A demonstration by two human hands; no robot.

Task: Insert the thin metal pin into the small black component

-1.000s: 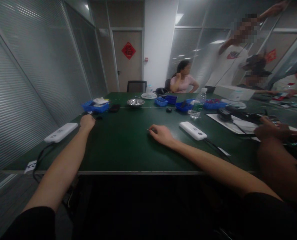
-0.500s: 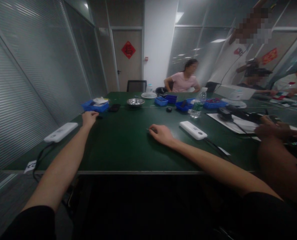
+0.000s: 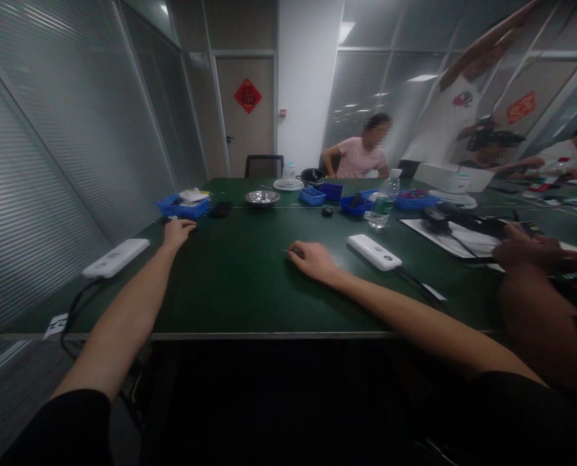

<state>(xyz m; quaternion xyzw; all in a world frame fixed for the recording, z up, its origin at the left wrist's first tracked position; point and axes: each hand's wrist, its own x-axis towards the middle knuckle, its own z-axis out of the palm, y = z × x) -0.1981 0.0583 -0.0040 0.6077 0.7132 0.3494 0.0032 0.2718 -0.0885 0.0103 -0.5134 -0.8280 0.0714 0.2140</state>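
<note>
The right hand point(image 3: 316, 260) rests on the bench point(image 3: 239, 285), apparently for steadiness, curled around a small dark object point(image 3: 296, 252)—its thin tip left clear. The left hand point(image 3: 175, 234) arches near the blue tray point(image 3: 179, 211); whether it pinches anything, one cannot tell.

Dark green table point(image 3: 244, 291); on it, a metal bowl point(image 3: 262, 203); a clear bottle point(image 3: 380, 213); a blue tray point(image 3: 186, 211); two white devices point(image 3: 374, 252).

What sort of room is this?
Probably an office meeting room: a large, flat green table, a black mesh-backed chair and a tall, blind-covered glass partition suggest it.
</note>
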